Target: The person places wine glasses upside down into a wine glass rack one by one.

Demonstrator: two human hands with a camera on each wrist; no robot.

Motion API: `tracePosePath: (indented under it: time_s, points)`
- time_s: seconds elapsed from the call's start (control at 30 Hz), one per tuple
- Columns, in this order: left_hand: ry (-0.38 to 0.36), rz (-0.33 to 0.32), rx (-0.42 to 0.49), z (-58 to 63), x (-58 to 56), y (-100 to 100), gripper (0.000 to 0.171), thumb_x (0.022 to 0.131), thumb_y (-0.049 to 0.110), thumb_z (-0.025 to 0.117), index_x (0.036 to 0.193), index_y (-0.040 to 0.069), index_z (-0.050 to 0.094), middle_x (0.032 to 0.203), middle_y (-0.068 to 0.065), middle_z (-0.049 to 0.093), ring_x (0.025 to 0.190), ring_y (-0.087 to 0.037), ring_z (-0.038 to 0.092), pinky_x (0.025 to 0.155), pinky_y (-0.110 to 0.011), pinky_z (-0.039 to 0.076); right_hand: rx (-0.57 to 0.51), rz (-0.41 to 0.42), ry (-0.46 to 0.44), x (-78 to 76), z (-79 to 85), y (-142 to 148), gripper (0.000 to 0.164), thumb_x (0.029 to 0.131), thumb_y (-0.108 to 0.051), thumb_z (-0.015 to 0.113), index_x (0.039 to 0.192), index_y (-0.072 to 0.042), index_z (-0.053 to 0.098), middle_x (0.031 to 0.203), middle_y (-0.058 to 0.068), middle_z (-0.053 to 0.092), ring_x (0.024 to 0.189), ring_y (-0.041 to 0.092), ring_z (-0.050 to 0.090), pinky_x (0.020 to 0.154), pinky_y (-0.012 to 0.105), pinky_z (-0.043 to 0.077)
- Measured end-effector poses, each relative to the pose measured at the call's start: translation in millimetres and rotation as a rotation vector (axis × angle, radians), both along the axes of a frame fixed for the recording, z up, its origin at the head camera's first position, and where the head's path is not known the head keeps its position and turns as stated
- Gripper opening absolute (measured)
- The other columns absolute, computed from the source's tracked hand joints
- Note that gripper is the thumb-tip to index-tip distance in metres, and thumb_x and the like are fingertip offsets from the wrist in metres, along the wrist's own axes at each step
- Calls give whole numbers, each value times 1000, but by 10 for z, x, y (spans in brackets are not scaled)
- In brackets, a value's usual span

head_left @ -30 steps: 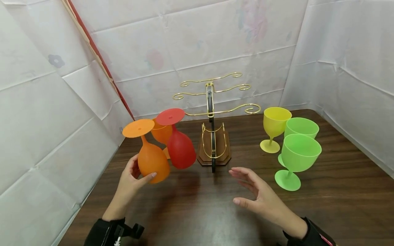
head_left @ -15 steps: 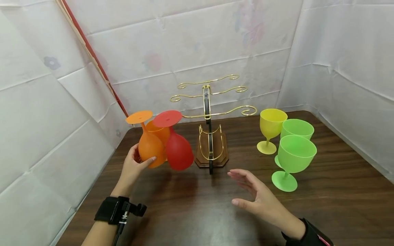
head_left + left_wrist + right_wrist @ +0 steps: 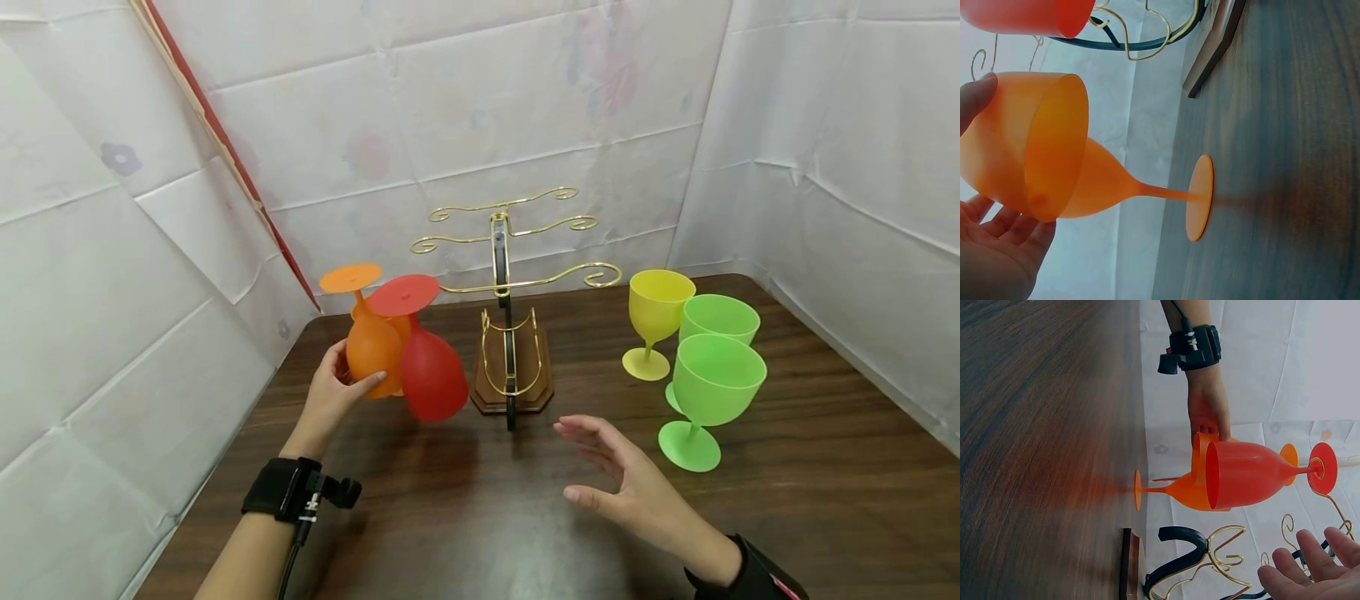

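Observation:
My left hand (image 3: 330, 396) grips an orange goblet (image 3: 367, 354) by its bowl, thumb in front and fingers behind. The goblet is upside down, its round foot on top. Just right of it a red goblet (image 3: 433, 375) hangs inverted from the front left hook of a gold wire rack (image 3: 500, 258). A second orange goblet (image 3: 1107, 181) stands upright on the table behind the held one, mostly hidden in the head view. Right of the rack, my right hand (image 3: 626, 483) hovers over the table with fingers loosely spread, holding nothing.
On the right stand a yellow goblet (image 3: 660, 308) and two green goblets (image 3: 712, 392), all upright; one green overlaps the other. The rack's wooden base (image 3: 528, 367) sits mid-table. White sheets (image 3: 375, 108) wall in the back and sides.
My left hand has carried the inverted orange goblet farther back, over in front of the standing orange one and closer to the rack. My right hand has stayed about where it was.

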State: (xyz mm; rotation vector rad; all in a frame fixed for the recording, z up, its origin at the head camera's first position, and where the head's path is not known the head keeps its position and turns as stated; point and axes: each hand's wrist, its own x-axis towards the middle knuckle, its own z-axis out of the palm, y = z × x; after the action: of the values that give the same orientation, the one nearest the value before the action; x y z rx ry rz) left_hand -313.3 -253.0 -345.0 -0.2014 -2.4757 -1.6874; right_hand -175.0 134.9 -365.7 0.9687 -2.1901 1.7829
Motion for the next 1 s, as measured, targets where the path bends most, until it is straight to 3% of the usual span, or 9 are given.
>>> tracePosePath:
  time_s: [0.27,0.57,0.8,1.0]
  points:
    - [18,-30,4,30,-146,74,84,81,34,74,146,14,25,140,-10,40,122,-26,44,90,-22,47,0,-6,12,-5,-12,5,57,82,0,69,133,-3,43,131,11,52,122,8,48,100,22,40]
    - [54,-103,-1,125,-329,178,82,83,26,73,147,14,24,141,-12,40,124,-29,42,104,-47,37,2,-17,3,-4,-22,15,56,83,-1,68,133,-6,44,130,11,52,122,7,48,100,22,40]
    - [43,-168,-4,210,-468,341,77,85,22,72,146,16,25,140,-11,41,123,-28,42,104,-46,37,6,-19,-1,-5,-33,29,55,84,-1,68,132,1,43,130,11,53,121,7,48,101,24,40]
    - [18,-217,-16,259,-565,454,66,87,11,65,143,10,31,140,-14,42,121,-32,43,103,-48,36,10,-30,-14,-3,-41,46,54,84,-2,68,133,-6,44,130,9,53,121,12,50,101,23,41]
